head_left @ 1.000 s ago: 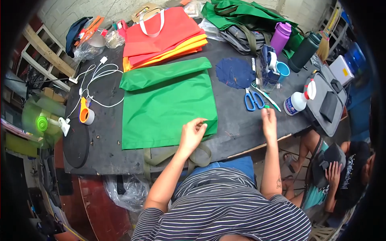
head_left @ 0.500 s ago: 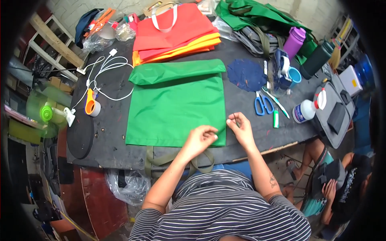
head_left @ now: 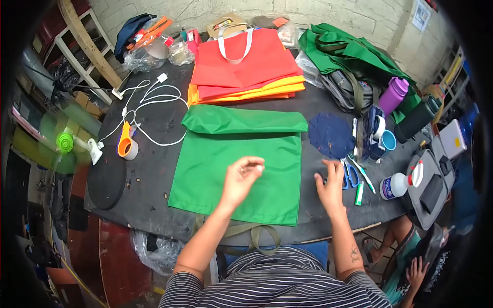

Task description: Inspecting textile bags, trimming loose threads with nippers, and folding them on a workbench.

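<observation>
A green fabric bag (head_left: 226, 169) lies flat on the dark table (head_left: 154, 205), its top flap (head_left: 241, 119) folded over. My left hand (head_left: 244, 177) hovers just above the bag's middle, thumb and fingertips pinched together; I cannot see anything between them. My right hand (head_left: 331, 186) rests on the table just right of the bag's edge, fingers spread. It is beside the blue-handled scissors (head_left: 351, 174), and a green marker (head_left: 359, 192) lies a little further right. A dark blue round fabric piece (head_left: 331, 134) lies behind my right hand.
Red, orange and yellow bags (head_left: 246, 66) are stacked at the back, green bags (head_left: 354, 51) heaped back right. Left: orange tape dispenser (head_left: 126, 146), white cable (head_left: 154, 100), black disc (head_left: 105, 182), green fan (head_left: 67, 142). Right: white bottle (head_left: 395, 186), blue cup (head_left: 387, 139), grey pouch (head_left: 429, 187). Another person (head_left: 411, 267) sits lower right.
My right hand left the bag's lower edge and moved right onto the table by the scissors. My left hand lifted off the fabric and pinched its fingers.
</observation>
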Demonstrator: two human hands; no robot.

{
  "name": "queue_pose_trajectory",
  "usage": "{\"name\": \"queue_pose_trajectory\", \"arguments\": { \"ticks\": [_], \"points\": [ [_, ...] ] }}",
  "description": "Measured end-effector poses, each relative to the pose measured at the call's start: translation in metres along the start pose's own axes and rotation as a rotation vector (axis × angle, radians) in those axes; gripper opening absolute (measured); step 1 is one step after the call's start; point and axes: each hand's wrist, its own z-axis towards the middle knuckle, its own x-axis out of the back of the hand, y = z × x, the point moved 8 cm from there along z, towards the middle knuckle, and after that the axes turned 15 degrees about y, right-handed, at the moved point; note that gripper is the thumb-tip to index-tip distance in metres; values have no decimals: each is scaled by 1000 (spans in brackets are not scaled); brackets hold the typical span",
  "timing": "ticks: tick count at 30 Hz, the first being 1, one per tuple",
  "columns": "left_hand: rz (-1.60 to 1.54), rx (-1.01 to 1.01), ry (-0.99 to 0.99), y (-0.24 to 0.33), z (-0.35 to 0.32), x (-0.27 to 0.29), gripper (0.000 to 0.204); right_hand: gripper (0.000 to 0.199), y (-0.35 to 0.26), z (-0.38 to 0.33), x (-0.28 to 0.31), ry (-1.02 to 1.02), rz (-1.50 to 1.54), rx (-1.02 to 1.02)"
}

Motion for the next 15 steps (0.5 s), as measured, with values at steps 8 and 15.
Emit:
{"name": "queue_pose_trajectory", "arguments": {
  "ticks": [8, 15],
  "points": [
    [278, -369, 44, 56, 124, -8, 14, 18, -24, 119, -77, -98, 382, -47],
    [1139, -1109, 96, 44, 232, -44, 41, 26, 16, 144, -219, -438, 951, -916]
  ]
}}
